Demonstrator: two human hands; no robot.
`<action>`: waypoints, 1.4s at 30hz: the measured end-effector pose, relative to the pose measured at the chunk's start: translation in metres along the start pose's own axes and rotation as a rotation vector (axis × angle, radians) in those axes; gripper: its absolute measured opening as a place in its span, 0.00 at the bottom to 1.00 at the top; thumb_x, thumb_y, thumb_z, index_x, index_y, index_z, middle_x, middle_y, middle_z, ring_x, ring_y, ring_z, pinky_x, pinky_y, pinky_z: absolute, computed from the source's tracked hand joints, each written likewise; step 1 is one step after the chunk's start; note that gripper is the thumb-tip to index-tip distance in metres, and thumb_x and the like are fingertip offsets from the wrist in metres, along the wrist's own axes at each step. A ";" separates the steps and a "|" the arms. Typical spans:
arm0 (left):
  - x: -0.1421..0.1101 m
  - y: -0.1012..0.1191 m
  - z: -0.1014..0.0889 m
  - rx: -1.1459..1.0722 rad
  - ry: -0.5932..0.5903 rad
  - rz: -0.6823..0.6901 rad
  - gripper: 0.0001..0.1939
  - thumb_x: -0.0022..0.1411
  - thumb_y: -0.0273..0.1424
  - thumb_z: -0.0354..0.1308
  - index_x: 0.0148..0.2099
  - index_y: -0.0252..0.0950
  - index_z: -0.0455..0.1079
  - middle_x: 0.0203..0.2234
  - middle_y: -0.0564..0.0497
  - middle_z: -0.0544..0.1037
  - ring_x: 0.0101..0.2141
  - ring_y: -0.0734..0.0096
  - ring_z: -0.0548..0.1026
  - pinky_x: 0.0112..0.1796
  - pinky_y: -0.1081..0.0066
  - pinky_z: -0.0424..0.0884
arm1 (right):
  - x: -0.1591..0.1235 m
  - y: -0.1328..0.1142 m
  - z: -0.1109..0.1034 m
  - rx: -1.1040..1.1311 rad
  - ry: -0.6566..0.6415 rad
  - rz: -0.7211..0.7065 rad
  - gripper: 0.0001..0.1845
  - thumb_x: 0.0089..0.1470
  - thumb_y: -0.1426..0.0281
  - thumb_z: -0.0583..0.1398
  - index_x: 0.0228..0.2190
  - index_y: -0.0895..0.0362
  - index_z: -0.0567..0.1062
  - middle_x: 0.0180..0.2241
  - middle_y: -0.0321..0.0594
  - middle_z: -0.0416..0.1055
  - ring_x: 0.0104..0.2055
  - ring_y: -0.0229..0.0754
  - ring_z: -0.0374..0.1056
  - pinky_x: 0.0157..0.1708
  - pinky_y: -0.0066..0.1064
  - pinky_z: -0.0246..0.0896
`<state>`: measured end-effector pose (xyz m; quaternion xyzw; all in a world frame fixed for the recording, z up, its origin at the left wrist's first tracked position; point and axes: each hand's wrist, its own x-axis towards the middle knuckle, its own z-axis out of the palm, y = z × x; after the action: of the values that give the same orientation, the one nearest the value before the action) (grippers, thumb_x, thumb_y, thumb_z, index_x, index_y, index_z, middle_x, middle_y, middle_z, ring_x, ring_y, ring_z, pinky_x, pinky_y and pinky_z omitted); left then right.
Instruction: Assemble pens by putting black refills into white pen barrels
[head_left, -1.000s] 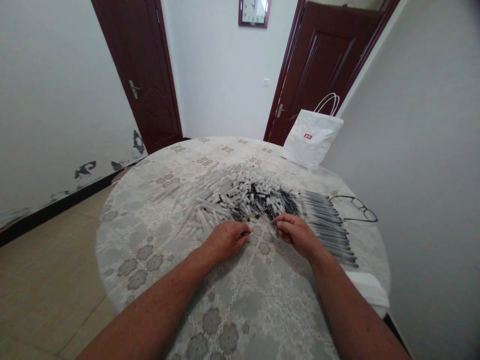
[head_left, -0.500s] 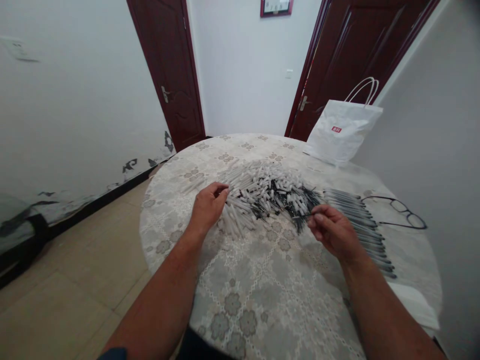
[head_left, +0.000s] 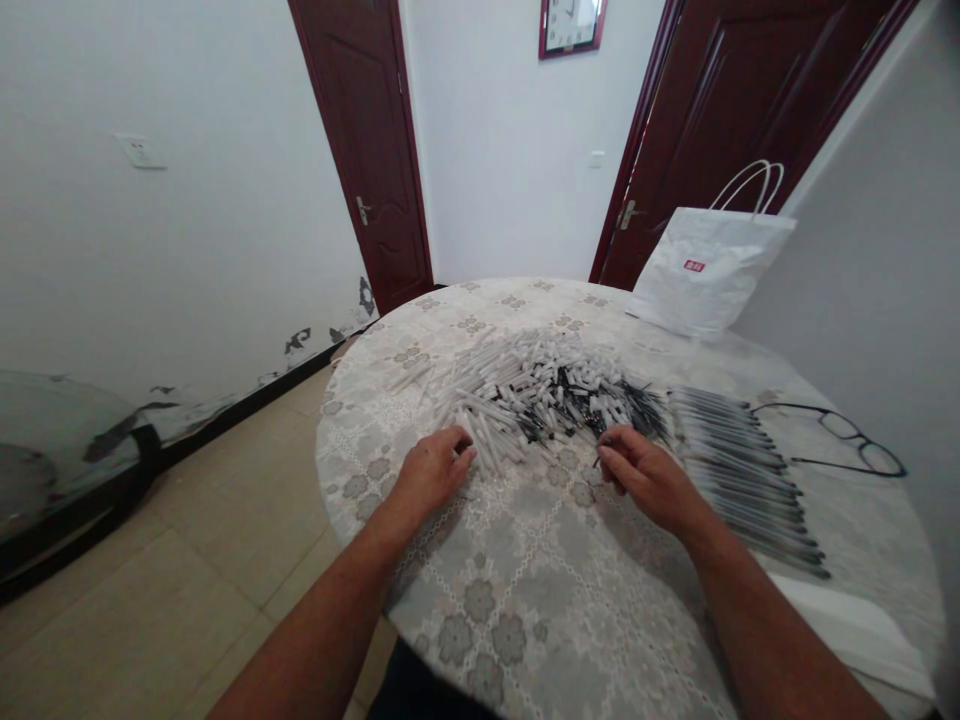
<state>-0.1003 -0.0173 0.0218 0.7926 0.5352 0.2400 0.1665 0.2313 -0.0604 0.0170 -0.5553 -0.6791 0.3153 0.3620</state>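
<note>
Slim white-and-black plastic tubes (head_left: 517, 385) heaped, 12 o'clock of hands. Left hand (head_left: 436, 470): fingers narrow, contents unclear. Right hand (head_left: 641, 470) pinches thin dark stick (head_left: 597, 461). From heap: grey translucent pens (head_left: 750, 485), 4 o'clock; black-framed glasses (head_left: 862, 443), 3; white bag (head_left: 709, 280), 2.

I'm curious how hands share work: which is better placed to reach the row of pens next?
Probably the right hand: it's near the row of pens; the left hand is farther off.

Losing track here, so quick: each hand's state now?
Left hand: curled beside white tubes; whether holding anything cannot be told.
Right hand: closed, pinching a thin dark piece.
</note>
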 end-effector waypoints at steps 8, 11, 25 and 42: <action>0.019 0.017 0.011 0.284 -0.008 0.069 0.11 0.66 0.34 0.54 0.49 0.40 0.71 0.43 0.43 0.78 0.46 0.57 0.73 0.47 0.64 0.66 | 0.003 0.009 0.009 -0.376 -0.136 -0.125 0.12 0.61 0.64 0.54 0.35 0.54 0.75 0.30 0.37 0.75 0.32 0.42 0.69 0.33 0.31 0.57; 0.032 0.023 0.017 0.392 -0.018 0.071 0.12 0.65 0.35 0.55 0.50 0.39 0.70 0.43 0.41 0.77 0.46 0.54 0.73 0.45 0.62 0.67 | 0.003 0.010 0.009 -0.398 -0.143 -0.126 0.12 0.60 0.65 0.54 0.35 0.54 0.77 0.30 0.38 0.76 0.33 0.42 0.70 0.35 0.30 0.57; 0.043 0.050 0.046 0.398 -0.079 -0.007 0.17 0.63 0.35 0.55 0.53 0.37 0.67 0.40 0.37 0.80 0.43 0.50 0.77 0.41 0.61 0.69 | 0.004 0.007 0.011 -0.462 -0.085 -0.187 0.12 0.64 0.64 0.52 0.34 0.55 0.72 0.31 0.39 0.72 0.34 0.42 0.68 0.36 0.31 0.56; 0.071 0.072 0.039 -1.537 -0.011 -0.264 0.12 0.60 0.32 0.61 0.39 0.37 0.60 0.36 0.44 0.79 0.37 0.58 0.82 0.36 0.61 0.78 | 0.000 0.000 0.015 -0.441 -0.090 -0.176 0.10 0.67 0.63 0.50 0.38 0.53 0.69 0.25 0.35 0.70 0.27 0.39 0.66 0.29 0.28 0.50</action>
<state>-0.0016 0.0217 0.0412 0.3858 0.3077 0.5177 0.6989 0.2185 -0.0605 0.0088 -0.5449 -0.7927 0.1511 0.2275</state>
